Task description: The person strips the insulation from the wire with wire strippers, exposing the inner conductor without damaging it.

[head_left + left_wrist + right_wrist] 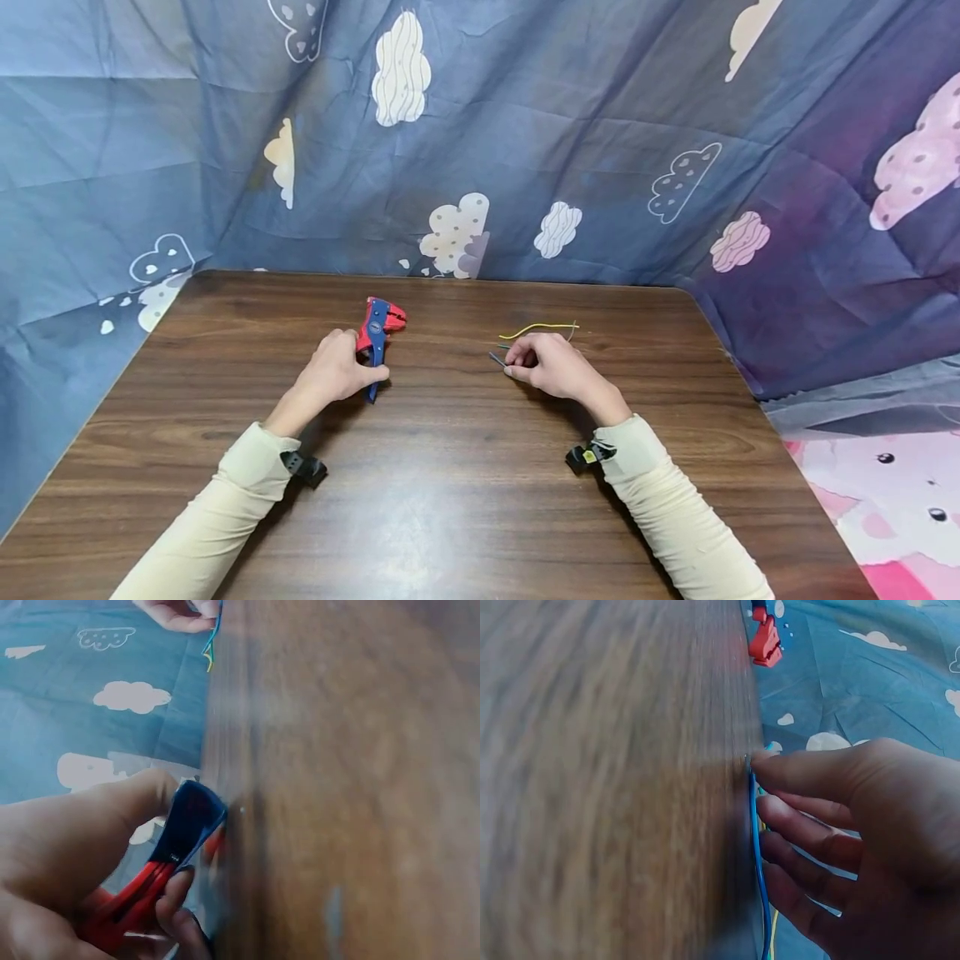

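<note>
My left hand [335, 367] holds a red and blue wire stripper [377, 321] around its handles, with the thumb across the blue handle. The tool's red jaws point away to the right, and in the left wrist view its blue handle [191, 817] shows between thumb and fingers. On the right, my right hand [551, 364] pinches a blue wire [497, 359] low over the table. In the right wrist view the blue wire [756, 847] runs down along the fingers from the thumb tip. A yellow wire [540, 326] and a green wire [503, 346] lie just beyond that hand.
Both hands work over a brown wood-grain table [450, 467]. A dark blue cloth with cloud prints [510, 150] hangs behind its back edge and along the sides. Pink printed cloth [885, 500] shows at the lower right.
</note>
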The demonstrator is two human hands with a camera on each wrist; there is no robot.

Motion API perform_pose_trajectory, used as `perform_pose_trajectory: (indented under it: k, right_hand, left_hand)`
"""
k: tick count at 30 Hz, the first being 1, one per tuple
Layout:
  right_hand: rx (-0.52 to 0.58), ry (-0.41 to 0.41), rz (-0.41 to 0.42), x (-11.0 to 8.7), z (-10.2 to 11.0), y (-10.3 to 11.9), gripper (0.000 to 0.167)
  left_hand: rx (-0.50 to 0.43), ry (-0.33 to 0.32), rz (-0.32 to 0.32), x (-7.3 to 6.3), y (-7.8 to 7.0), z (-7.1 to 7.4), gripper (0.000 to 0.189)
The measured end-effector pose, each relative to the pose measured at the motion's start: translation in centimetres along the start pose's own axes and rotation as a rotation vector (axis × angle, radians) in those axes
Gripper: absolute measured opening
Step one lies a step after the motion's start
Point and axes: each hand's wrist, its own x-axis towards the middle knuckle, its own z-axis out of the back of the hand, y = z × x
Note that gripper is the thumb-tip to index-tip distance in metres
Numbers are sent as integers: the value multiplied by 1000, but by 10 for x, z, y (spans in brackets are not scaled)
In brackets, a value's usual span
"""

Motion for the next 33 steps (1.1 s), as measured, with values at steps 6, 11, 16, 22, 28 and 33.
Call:
perform_pose_trajectory:
  k: [6,11,16,22,28,33]
  right_hand:
    - [-16,-4,-4,0,-2,1,5]
    - [-35,-11,1,1,-1,2,6]
    - [-97,21,-10,1,-2,6,10]
    - [-167,62,-22,-1,-1,11,10]
    - [-195,69,36,-2,-1,14,10]
    - [-122,73,71,-3,2,17,7]
  left_hand:
    - [12,-78,-62,5,15,-5,70]
    - [17,-99,-88,11,21,-9,59]
    - [-10,-112,-108,15,28,-13,52]
    - [-63,-93,-110,16,28,-9,51]
    - [-315,-19,-8,-6,0,16,53]
    - [-719,93,67,-25,-29,32,51]
